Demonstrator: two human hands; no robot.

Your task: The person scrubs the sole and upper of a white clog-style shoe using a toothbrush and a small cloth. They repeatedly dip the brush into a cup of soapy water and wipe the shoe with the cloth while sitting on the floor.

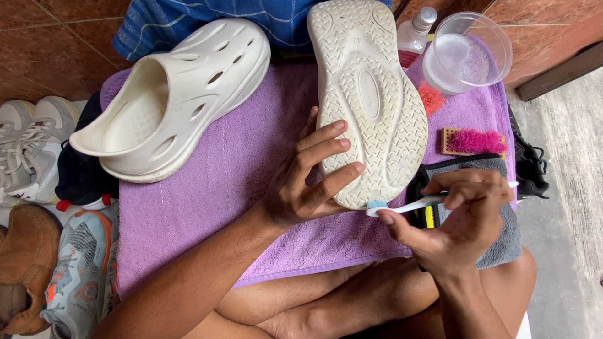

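My left hand (308, 176) grips a cream foam clog (367, 94) held sole-up, fingers wrapped over its heel end. My right hand (461, 216) holds a white toothbrush (408, 206) whose blue-bristled head touches the heel edge of that sole. The matching clog (169, 100) lies upright at the left on a purple towel (239, 182) spread over my crossed legs.
A clear plastic cup of foamy water (468, 53) and a small bottle (416, 31) stand at the top right. A wooden brush with pink bristles (474, 141) and a grey cloth (502, 238) lie at right. Several shoes (38, 207) crowd the left edge.
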